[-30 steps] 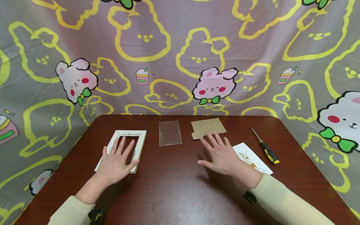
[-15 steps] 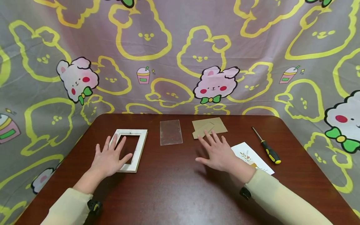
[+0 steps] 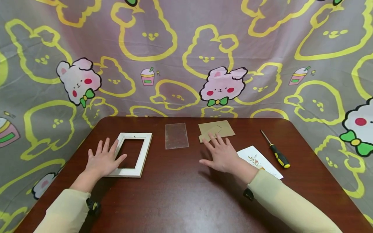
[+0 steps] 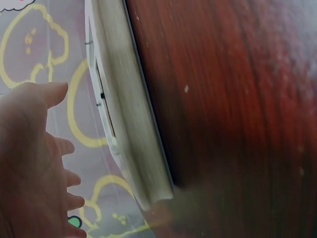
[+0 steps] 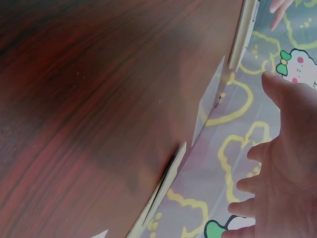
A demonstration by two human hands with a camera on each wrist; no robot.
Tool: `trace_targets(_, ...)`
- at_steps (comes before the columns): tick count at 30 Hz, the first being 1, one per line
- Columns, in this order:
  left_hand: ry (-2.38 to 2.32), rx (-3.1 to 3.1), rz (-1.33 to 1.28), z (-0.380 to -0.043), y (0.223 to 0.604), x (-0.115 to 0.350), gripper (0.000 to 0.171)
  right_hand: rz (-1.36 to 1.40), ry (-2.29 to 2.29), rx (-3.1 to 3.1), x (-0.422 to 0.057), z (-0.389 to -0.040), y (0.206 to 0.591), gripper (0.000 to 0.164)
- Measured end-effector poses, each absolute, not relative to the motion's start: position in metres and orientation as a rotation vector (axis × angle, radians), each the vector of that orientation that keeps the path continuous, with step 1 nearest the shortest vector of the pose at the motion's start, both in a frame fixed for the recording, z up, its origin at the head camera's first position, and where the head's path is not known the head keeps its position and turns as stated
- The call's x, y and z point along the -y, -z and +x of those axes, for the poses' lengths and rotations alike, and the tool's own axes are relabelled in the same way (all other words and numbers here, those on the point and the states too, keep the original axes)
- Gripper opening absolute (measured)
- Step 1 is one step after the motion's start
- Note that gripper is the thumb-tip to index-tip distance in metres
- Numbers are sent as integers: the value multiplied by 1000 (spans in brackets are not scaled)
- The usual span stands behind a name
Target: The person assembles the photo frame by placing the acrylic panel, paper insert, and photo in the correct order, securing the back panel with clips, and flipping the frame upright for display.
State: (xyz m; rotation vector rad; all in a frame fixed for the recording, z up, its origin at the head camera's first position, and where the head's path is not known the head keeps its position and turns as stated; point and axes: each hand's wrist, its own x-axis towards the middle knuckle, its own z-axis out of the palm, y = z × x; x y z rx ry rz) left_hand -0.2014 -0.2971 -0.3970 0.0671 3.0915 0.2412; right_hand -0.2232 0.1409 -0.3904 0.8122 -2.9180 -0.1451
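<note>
My left hand point(image 3: 102, 160) hovers with spread fingers over the left side of a white picture frame point(image 3: 142, 155), holding nothing. In the left wrist view the hand point(image 4: 29, 163) is apart from the frame's pale side point(image 4: 131, 99). My right hand point(image 3: 221, 155), fingers also spread, hangs above the table between a brown backing board point(image 3: 230, 129) and a white card point(image 3: 269, 165) with a plant print. The forearm covers part of the card. A clear rectangular sheet point(image 3: 176, 136) lies between the picture frame and the board.
A screwdriver point(image 3: 278, 155) with a black and yellow handle lies at the right of the dark wooden table point(image 3: 169, 200). A patterned curtain point(image 3: 175, 42) hangs along the table's back and sides.
My left hand has moved left, off the frame's opening toward its left edge. The right hand has shifted slightly left. The objects on the table stay in place.
</note>
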Motion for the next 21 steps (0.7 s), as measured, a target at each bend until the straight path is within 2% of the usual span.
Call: trace_targets(21, -326, -2949, -76, -222, 404, 319, 98, 849, 157, 2970, -119, -237, 394, 85)
